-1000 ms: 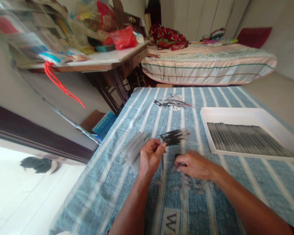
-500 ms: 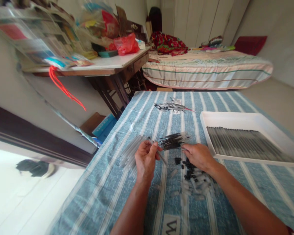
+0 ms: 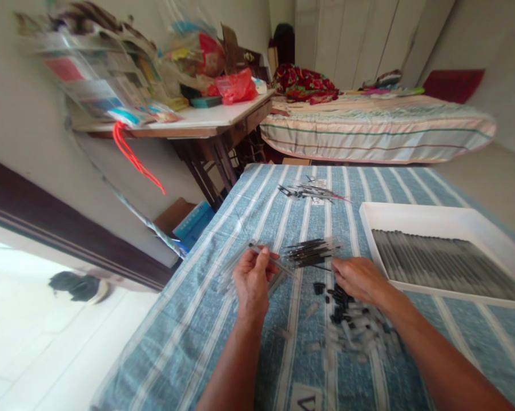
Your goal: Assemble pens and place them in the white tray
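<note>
My left hand (image 3: pixel 252 282) is closed around a clear pen barrel (image 3: pixel 285 269), which points down to the right. Beneath and beside that hand lie several more clear barrels (image 3: pixel 228 275). My right hand (image 3: pixel 360 278) pinches the end of a thin dark pen refill (image 3: pixel 323 268), held just by a bundle of black-filled refills (image 3: pixel 309 252). Below the right hand spreads a heap of small black and clear pen caps (image 3: pixel 360 331), partly covered by the wrist.
At right stands a white tray (image 3: pixel 420 212) with a row of assembled-looking pens (image 3: pixel 441 260). Farther back on the striped cloth (image 3: pixel 189 342) is a loose pile of thin dark pieces (image 3: pixel 311 190). Beyond are a cluttered desk (image 3: pixel 206 117) and a bed (image 3: pixel 377 131).
My right hand has moved up from the caps to the refills and now pinches one. My left hand has shifted slightly left, tilting the barrel toward the right hand. The view has shifted slightly.
</note>
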A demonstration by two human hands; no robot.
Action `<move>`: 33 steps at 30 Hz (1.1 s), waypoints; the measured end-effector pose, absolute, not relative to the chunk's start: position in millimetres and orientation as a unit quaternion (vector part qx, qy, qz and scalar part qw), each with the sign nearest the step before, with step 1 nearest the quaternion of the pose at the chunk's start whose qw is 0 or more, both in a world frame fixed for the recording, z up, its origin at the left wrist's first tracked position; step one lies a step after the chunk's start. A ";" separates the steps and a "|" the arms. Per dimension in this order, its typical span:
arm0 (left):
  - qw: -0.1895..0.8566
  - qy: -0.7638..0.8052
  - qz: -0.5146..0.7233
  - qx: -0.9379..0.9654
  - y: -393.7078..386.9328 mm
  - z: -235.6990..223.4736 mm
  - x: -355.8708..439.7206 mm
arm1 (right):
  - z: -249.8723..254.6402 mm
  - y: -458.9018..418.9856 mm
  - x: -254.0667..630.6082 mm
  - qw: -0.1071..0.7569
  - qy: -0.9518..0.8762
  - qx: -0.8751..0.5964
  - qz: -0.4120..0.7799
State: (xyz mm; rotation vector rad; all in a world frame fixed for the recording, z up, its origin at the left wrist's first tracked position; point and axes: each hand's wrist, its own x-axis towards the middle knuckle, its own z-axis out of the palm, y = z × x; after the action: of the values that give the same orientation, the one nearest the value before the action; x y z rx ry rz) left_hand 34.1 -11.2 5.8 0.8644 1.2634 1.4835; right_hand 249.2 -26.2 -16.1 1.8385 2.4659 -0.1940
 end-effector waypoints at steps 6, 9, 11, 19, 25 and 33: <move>0.482 0.503 0.649 0.306 -4.2 3.3 23.1 | -3.9 -30.1 263.2 -0.098 0.783 0.561 -0.250; 0.488 0.497 0.655 0.292 -2.4 2.9 20.8 | 2.3 -34.0 260.5 -0.128 0.772 0.541 -0.309; 0.492 0.496 0.655 0.288 -2.1 3.0 20.7 | 5.0 -35.6 257.8 -0.131 0.769 0.538 -0.319; 0.496 0.497 0.650 0.291 -2.5 2.1 21.8 | 1.8 -31.4 258.5 -0.092 0.785 0.559 -0.252; 0.502 0.495 0.643 0.299 -3.1 2.5 23.4 | -3.9 -26.8 263.2 -0.031 0.780 0.610 -0.135; 0.524 0.490 0.613 0.332 -5.4 1.0 25.7 | -4.9 -32.6 240.2 -0.006 0.816 0.556 -0.160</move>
State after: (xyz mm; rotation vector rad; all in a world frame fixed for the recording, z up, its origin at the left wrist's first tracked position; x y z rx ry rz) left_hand 25.7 -5.4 1.0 0.7938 1.1729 1.4665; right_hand 240.2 -32.6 -4.9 1.7521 2.5737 -0.5037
